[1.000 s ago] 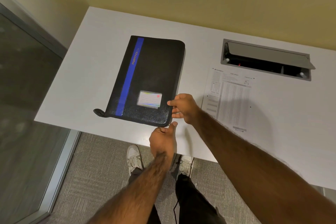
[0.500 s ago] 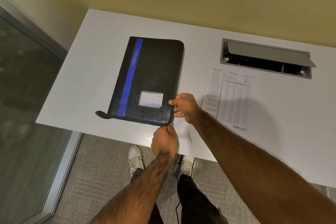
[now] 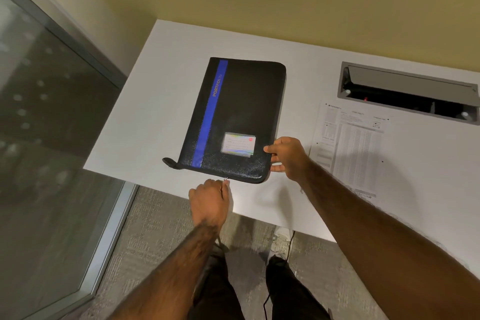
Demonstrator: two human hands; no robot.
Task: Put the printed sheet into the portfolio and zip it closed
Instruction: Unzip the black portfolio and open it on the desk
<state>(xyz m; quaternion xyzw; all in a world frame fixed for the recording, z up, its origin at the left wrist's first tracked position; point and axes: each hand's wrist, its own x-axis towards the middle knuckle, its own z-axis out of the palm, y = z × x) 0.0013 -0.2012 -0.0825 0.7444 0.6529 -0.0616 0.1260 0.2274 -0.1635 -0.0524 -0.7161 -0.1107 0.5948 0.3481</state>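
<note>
A black zip portfolio with blue stripe (image 3: 241, 117) and a white printed sheet (image 3: 355, 148) lie side by side on a white table (image 3: 161, 112).
The portfolio is near the front-left corner, the sheet apart to its right, and a grey recessed cable hatch (image 3: 407, 86) is just behind the sheet.

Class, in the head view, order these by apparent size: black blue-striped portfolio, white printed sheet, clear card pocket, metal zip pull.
1. Black blue-striped portfolio
2. White printed sheet, partly covered
3. Clear card pocket
4. Metal zip pull

Free table (image 3: 155, 112) left of portfolio (image 3: 246, 101); sheet (image 3: 358, 153), open hatch (image 3: 405, 86) right.
</note>
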